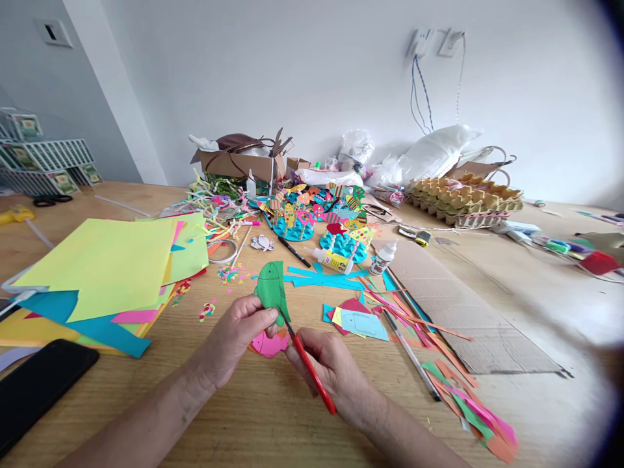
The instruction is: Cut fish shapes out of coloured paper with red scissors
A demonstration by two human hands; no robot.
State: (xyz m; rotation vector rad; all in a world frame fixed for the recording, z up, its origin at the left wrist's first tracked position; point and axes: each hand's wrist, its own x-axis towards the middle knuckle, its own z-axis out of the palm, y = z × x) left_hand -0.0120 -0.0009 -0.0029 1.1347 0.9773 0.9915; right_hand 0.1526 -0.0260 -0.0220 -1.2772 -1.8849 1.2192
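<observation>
L hand (pixel 246 330) closed on green paper (pixel 271 283) | R hand (pixel 325 363) closed on scissors (pixel 311 370) | adv.: turn paper slowly, make sm. cuts

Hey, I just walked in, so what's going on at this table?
Someone is working with coloured paper. The left hand holds a green paper piece with a fish drawn on it, and the right hand holds red-handled scissors, their blades at the paper's lower right edge. A pink paper fish shows just below. Farther back, colourful paper fish stand above blue bases, and large yellow sheets lie to the left.
</observation>
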